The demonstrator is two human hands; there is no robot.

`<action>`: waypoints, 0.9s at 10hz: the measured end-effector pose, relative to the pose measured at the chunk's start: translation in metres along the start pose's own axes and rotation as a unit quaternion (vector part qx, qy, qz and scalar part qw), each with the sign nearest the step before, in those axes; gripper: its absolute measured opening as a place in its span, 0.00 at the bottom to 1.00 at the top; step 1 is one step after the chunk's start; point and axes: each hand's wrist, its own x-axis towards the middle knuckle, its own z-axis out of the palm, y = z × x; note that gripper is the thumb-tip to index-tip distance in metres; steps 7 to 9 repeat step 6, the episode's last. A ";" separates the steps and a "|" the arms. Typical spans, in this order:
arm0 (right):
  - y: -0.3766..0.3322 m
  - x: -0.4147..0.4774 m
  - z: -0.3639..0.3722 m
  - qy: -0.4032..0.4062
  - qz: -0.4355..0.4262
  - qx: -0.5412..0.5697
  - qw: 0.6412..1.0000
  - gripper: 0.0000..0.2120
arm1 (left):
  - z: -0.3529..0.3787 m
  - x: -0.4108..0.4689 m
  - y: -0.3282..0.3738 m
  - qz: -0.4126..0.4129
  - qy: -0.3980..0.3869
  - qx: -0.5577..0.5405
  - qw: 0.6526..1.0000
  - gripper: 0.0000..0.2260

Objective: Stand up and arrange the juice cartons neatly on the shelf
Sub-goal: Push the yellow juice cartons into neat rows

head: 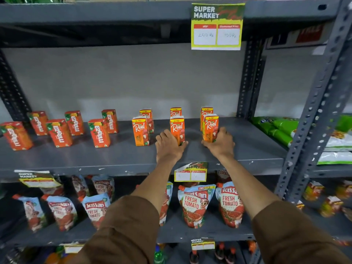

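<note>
Several orange Real juice cartons stand upright in two rows on the grey shelf [247, 149]. My left hand [168, 144] wraps the base of the middle front Real carton [177, 128]. My right hand [221, 142] grips the right front Real carton [211, 126] from its right side. A third front Real carton [140, 131] stands free to the left. Behind them stand three more Real cartons [175, 112]. Further left, several red-orange Maaza cartons [99, 133] stand upright in loose, slightly turned rows.
A yellow price tag [217, 26] hangs from the shelf above. Tomato sauce pouches [194, 204] fill the shelf below. Green packets [276, 128] lie on the neighbouring rack to the right, past the perforated grey upright [312, 119].
</note>
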 end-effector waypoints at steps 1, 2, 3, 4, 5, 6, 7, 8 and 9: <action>0.000 0.000 0.000 0.004 -0.008 -0.025 1.000 0.33 | 0.001 0.001 0.001 -0.002 -0.008 0.012 1.000 0.36; -0.001 -0.001 0.000 0.002 -0.009 -0.037 0.999 0.33 | 0.000 0.001 0.001 -0.007 -0.014 0.021 1.000 0.38; -0.001 -0.001 0.001 0.001 -0.012 -0.044 0.999 0.34 | 0.002 0.000 0.001 -0.011 -0.016 0.037 0.999 0.39; 0.000 0.001 0.002 0.000 -0.010 -0.045 0.999 0.34 | 0.004 0.003 0.000 -0.016 -0.018 0.037 0.999 0.40; -0.003 -0.003 0.000 -0.007 -0.007 -0.054 0.999 0.35 | -0.001 0.001 0.001 -0.018 -0.030 0.035 0.999 0.40; -0.005 -0.001 -0.003 -0.010 0.001 -0.064 0.998 0.36 | -0.001 0.001 0.004 -0.025 -0.027 0.041 0.998 0.40; -0.005 -0.001 -0.003 -0.010 0.001 -0.064 0.998 0.36 | -0.001 0.001 0.004 -0.025 -0.027 0.041 0.998 0.40; -0.005 -0.001 -0.003 -0.010 0.001 -0.064 0.998 0.36 | -0.001 0.001 0.004 -0.025 -0.027 0.041 0.998 0.40; -0.005 -0.001 -0.003 -0.010 0.001 -0.064 0.998 0.36 | -0.001 0.001 0.004 -0.025 -0.027 0.041 0.998 0.40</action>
